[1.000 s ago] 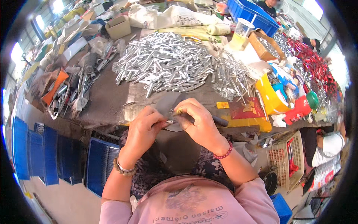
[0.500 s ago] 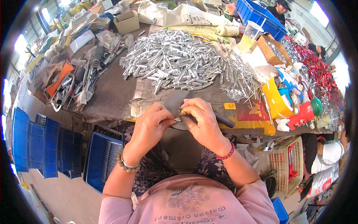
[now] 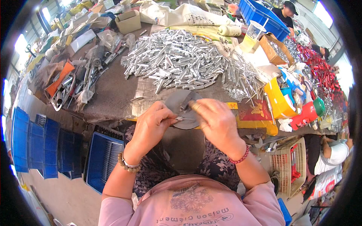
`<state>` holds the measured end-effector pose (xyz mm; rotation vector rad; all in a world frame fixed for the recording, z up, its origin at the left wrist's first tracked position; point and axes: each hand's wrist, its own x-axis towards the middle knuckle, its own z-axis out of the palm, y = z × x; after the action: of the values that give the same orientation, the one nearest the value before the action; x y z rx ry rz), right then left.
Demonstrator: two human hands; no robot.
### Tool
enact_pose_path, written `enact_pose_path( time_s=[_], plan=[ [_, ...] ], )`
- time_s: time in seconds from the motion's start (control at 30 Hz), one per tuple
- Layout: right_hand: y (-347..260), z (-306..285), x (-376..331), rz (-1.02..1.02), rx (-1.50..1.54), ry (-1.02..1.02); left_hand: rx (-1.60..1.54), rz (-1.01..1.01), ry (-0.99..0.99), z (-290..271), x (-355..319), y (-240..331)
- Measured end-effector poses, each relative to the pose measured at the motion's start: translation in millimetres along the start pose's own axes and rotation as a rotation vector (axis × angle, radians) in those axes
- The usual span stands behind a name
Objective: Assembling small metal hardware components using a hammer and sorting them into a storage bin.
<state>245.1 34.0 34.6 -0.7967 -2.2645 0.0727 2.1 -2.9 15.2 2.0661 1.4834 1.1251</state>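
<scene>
My left hand (image 3: 152, 118) is closed, pinching a small silver metal piece (image 3: 180, 118) between thumb and fingers. From this piece a thin pin points right over a round grey metal plate (image 3: 184, 126) at the table's front edge. My right hand (image 3: 218, 120) is smeared by motion, its fingers curled where a hammer's handle lies. The dark hammer head (image 3: 185, 101) shows left of the fingers, above the plate; the handle is hidden under the hand. Beyond both hands spreads a large heap of silver metal tubes (image 3: 173, 58).
Thin metal rods (image 3: 241, 77) lie right of the heap. A yellow container (image 3: 281, 98) and a red jar with a green lid (image 3: 307, 113) stand at the right. Blue crates (image 3: 105, 160) are at lower left, a beige basket (image 3: 279, 165) at lower right. A person (image 3: 284, 15) is at the far right.
My right hand has left the silver piece and moved right onto the hammer, whose head now shows above the plate. My left hand still pinches the piece, its pin now in sight.
</scene>
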Motion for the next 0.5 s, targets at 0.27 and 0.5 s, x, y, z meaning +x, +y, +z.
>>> enact_pose_path(
  time_s=[0.27, 0.5],
  plan=[
    [13, -18, -15, 0.306, -0.014, -0.085, -0.043, -0.014, -0.020, 1, 2, 0],
    [-22, -34, -26, 0.227, 0.035, -0.124, -0.049, -0.011, -0.015, 1, 1, 4]
  ],
)
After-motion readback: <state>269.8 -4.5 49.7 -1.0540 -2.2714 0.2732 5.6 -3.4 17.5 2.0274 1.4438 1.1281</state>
